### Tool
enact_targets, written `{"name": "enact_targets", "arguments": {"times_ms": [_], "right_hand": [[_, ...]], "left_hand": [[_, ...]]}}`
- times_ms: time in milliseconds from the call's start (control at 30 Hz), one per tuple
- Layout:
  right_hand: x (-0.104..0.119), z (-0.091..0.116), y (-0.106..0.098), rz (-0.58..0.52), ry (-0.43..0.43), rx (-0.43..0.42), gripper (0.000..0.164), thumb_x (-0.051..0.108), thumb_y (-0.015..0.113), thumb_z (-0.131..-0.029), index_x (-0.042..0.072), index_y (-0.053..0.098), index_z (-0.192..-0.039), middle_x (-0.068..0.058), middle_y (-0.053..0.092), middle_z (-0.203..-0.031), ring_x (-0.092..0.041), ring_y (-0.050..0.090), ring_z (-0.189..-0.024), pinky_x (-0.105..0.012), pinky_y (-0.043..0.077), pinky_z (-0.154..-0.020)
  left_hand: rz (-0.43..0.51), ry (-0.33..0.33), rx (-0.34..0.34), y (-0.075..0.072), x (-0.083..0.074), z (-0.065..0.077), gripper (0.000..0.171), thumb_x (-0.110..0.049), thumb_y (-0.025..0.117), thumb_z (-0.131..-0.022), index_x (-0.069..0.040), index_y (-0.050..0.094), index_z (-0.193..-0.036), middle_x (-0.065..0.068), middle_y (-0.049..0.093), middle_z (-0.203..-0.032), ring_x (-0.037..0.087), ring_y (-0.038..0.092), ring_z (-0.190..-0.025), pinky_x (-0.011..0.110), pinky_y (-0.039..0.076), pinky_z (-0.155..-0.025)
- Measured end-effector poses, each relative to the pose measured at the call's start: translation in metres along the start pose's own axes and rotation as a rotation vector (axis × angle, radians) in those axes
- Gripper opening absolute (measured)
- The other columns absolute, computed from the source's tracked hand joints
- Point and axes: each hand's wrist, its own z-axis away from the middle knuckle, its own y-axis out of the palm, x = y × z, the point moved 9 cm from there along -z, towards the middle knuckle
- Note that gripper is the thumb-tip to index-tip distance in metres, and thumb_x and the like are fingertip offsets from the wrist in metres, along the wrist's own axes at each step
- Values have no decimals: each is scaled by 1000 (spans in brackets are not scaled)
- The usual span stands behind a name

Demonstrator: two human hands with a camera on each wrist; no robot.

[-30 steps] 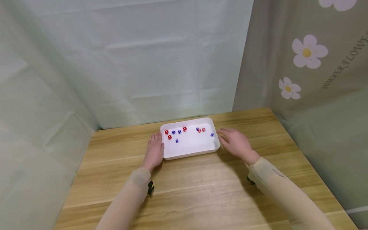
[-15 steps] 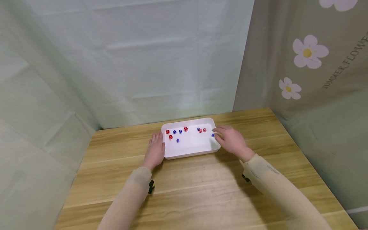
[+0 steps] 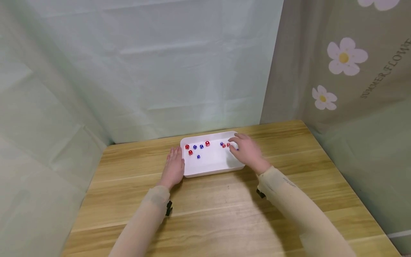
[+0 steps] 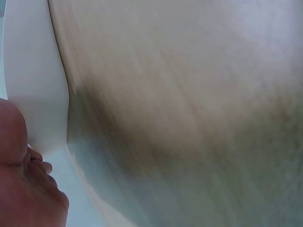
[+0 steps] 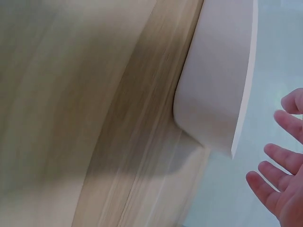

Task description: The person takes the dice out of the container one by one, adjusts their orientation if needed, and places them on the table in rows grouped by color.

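A shallow white tray [image 3: 214, 161] lies near the far edge of the table, with several red and blue dice in it. Toward its left end are red dice [image 3: 190, 152] and blue dice [image 3: 198, 156]; a smaller cluster with a red die [image 3: 223, 145] and a blue die [image 3: 221, 144] sits at the right. My left hand [image 3: 173, 167] rests along the tray's left side, fingers straight. Over the right end hovers my right hand [image 3: 246, 151], its fingers parted and thumb beside the cluster, partly covering one blue die. In the right wrist view its fingers [image 5: 277, 156] hold nothing.
The wooden table [image 3: 221, 214] stretches toward me in front of the tray. A pale curtain [image 3: 179, 71] hangs just behind the table's far edge, and a flower-printed curtain [image 3: 295, 71] hangs on the right.
My right hand has moved left from beside the tray's right rim to above its right end, near the cluster of dice. The left hand stays at the tray's left side.
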Motion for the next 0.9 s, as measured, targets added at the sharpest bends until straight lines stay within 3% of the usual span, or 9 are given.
{"name": "enact_targets", "arguments": {"times_ms": [167,567,767,900], "right_hand": [[10,-10,11,-24,25,23,39,31,63,-104,11,72,-137,-17,59,-154,-39,53,-143,-55,47,-115],[36,-38,34,16,79,84,36,34,64,-104,13,74,-132,-7,68,-142,-34,55,-138,-51,49,-112],[43,-55,45,107,105,87,37,38,70,-100,16,76,-129,-12,62,-148,-35,50,-140,-53,51,-107],[42,-66,52,123,151,93,35,40,73,-99,18,78,-127,-16,48,-160,-37,38,-151,-56,43,-116]], "left_hand": [[-1,7,-6,0,-1,0,63,-19,35,-116,9,12,-167,27,13,-175,42,0,-163,57,5,-131],[-72,29,-23,1,2,-3,63,-21,33,-116,11,12,-166,28,12,-175,43,2,-163,59,10,-131],[-71,36,-27,-1,0,-3,63,-20,34,-116,11,13,-166,29,13,-174,43,3,-163,60,11,-130],[-83,32,-25,-2,-3,-2,63,-20,35,-116,11,13,-166,28,14,-175,43,3,-163,59,10,-131]]}}
